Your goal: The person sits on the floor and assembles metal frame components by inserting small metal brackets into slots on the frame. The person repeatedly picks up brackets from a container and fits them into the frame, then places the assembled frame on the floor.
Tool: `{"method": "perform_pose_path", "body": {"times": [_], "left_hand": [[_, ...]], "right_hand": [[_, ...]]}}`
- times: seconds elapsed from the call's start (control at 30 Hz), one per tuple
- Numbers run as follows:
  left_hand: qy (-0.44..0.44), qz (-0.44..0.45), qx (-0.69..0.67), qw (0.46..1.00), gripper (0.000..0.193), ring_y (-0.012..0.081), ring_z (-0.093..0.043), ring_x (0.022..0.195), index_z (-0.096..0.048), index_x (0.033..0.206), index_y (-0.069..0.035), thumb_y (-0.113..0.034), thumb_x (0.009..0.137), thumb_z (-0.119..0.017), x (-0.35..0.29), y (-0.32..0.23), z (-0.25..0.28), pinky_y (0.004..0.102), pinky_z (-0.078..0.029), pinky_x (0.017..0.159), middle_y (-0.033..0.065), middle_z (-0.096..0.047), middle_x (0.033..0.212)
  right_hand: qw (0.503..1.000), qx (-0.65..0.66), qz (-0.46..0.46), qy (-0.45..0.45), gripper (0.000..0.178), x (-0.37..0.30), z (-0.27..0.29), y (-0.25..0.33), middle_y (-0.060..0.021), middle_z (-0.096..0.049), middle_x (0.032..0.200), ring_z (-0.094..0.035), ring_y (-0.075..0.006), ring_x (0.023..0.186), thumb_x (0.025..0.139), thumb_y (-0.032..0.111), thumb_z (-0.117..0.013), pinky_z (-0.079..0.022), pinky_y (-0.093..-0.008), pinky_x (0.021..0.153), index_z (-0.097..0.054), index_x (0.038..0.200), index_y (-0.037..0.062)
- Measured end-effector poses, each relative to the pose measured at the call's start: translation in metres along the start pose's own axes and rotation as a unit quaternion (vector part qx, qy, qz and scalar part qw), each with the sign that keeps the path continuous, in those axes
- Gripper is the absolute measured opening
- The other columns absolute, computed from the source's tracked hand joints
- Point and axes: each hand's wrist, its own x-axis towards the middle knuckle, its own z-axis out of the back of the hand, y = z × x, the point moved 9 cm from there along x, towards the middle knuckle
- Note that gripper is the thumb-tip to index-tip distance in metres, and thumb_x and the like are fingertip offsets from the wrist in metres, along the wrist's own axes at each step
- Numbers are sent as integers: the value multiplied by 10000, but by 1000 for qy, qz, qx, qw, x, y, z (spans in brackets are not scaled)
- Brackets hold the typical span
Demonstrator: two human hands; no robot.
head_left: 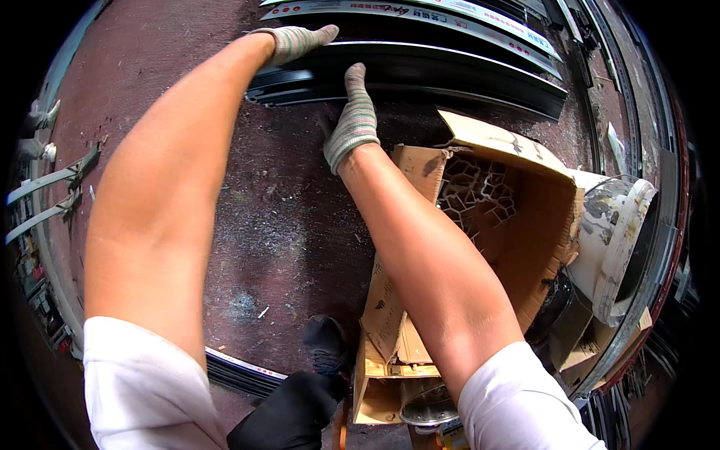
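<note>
Both my hands wear grey knit gloves with coloured stripes. At the upper middle, my left hand (296,43) is closed at the left end of a long black metal profile (442,71), its thumb lying along the upper edge. My right hand (354,120) has its thumb up against the profile's near face. Its other fingers curl into dark shadow below the lower edge and are hard to make out. The profile runs out to the right and has a pale strip along its top edge.
More film-covered profiles (435,16) lie beyond. An open cardboard box (540,225) holding cut frame-like pieces (480,187) stands at right, beside a stained white bucket (611,240). Dark strips (244,373) lie near my foot (326,341). Metal bars (52,184) jut in at left. Shavings litter the reddish-brown surface (277,247).
</note>
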Motion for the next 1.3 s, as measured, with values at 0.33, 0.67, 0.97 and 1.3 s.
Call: {"method": "perform_pose_path", "body": {"times": [0.33, 0.67, 0.97, 1.3], "left_hand": [[79, -7, 556, 828, 880, 292, -592, 1218, -591, 1380, -110, -805, 849, -503, 3, 13, 21, 439, -415, 1084, 208, -591, 1366], [-20, 79, 464, 882, 860, 257, -694, 944, -723, 1160, -64, -830, 823, -525, -82, 77, 108, 421, -538, 854, 205, -721, 1075], [-58, -84, 517, 850, 850, 204, -584, 1197, -620, 1342, -60, -771, 892, -498, -107, 97, 174, 345, -423, 1075, 150, -634, 1313], [-26, 55, 483, 874, 939, 225, -712, 933, -720, 1195, -81, -892, 776, -499, -119, 99, 146, 408, -542, 904, 218, -724, 1085]], "right_hand": [[993, 83, 1, 84, 292, -5, -7, -3, -87, -591, 1079, -603, -233, 1001, 902, 229, -733, -592, -411, 889, -595, 1136, 122], [991, -35, -82, 97, 172, -51, 14, -81, -72, -628, 963, -641, -217, 837, 922, 136, -634, -603, -440, 808, -605, 1089, 103], [990, -105, -67, 63, 456, -95, 21, -139, -162, -664, 1059, -629, -239, 925, 799, 151, -749, -512, -384, 796, -609, 1163, -86], [982, -95, -109, 120, 210, -78, 21, -130, -47, -591, 993, -577, -207, 920, 866, 104, -642, -577, -443, 842, -605, 1072, 120]]}}
